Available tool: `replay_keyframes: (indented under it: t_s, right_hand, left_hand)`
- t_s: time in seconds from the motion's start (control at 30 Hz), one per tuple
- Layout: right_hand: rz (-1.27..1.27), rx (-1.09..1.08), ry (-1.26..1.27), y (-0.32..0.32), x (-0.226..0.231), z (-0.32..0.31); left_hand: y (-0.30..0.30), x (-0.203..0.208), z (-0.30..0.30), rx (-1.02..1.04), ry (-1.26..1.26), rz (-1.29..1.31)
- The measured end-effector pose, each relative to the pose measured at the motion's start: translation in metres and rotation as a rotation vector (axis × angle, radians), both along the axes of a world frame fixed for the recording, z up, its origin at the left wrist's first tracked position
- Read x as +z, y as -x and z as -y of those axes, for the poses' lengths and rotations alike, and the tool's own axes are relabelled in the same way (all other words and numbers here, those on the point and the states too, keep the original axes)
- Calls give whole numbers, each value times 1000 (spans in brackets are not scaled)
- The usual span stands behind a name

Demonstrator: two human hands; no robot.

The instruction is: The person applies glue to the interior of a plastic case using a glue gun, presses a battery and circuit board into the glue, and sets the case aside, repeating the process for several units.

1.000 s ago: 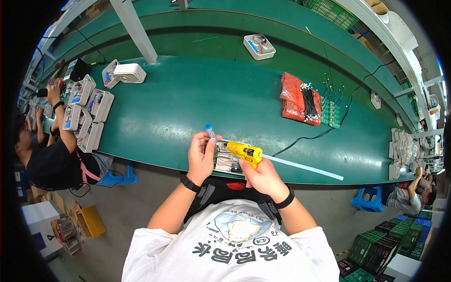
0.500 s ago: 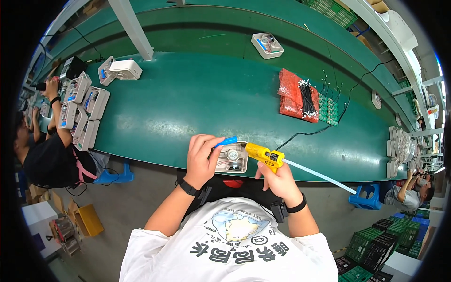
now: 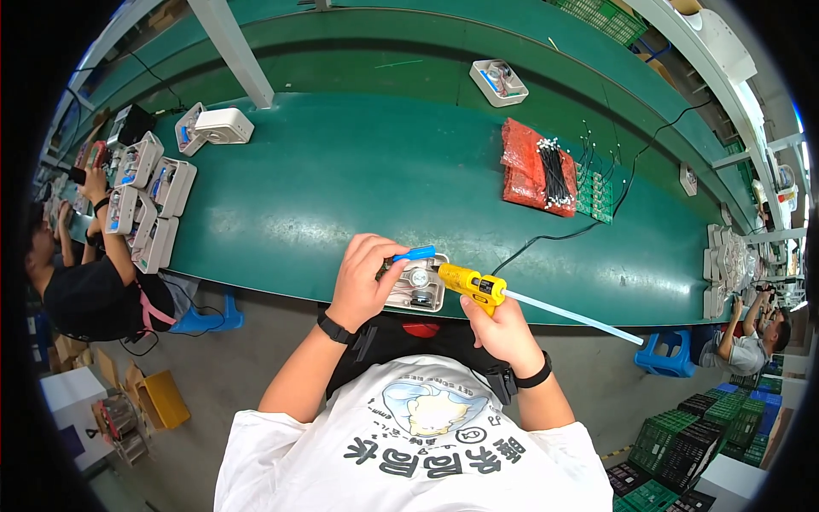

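Observation:
My left hand [image 3: 360, 282] pinches a blue cylindrical battery [image 3: 415, 253] between thumb and fingers, at the far side of a small off-white plastic housing [image 3: 440, 299]. Inside that housing are a round pale part and a dark round part. Wrapped in my right hand [image 3: 505, 331] is a yellow hot glue gun [image 3: 474, 285]. Its nozzle points left, over the housing's right side near the battery; whether it touches anything cannot be made out. A long translucent glue stick [image 3: 573, 316] sticks out of the gun's back end.
A red bubble-wrap bag [image 3: 520, 183] with black wires [image 3: 556, 177] lies beside green circuit boards [image 3: 595, 194]; a black cable [image 3: 546, 241] runs near them. Filled housings [image 3: 175, 188] are stacked left, near a co-worker [image 3: 90, 282]. Another housing [image 3: 499, 83] sits on the far belt.
The glue gun and my right hand have shifted slightly left, bringing the nozzle over the housing. The battery now lies flatter. The housing on the far belt has moved right.

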State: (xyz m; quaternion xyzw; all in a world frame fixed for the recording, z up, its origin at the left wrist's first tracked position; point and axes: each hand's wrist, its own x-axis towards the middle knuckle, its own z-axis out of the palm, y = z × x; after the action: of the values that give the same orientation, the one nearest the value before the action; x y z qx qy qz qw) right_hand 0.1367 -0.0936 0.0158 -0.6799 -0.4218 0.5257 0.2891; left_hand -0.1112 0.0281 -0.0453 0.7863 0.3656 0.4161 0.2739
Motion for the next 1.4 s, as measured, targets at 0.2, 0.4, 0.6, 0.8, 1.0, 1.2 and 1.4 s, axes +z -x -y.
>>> replay_keyframes:
  t_s: [0.2,0.4,0.6,0.8,1.0,1.2,1.4]
  right_hand:
    - [-68,-21,31,-4,8,3]
    - [-144,-105,-35,0,11,1]
    - [-87,-45,11,-6,0,0]
    - [-123,-29,35,-5,5,2]
    - [-149,-21,28,-12,0,5]
    - [-191,-25,8,-11,1,6]
    - [-199,11,8,-15,-7,7]
  left_hand:
    - [-2,-4,0,2,87,80]
    - [0,-6,-4,-16,36,50]
    - [-2,-4,-3,-13,17,21]
    - [-2,-5,-1,9,40,44]
    - [-4,-6,3,51,121,92]
    - [-5,-13,5,93,224,187]
    - [-3,-12,4,94,231,155]
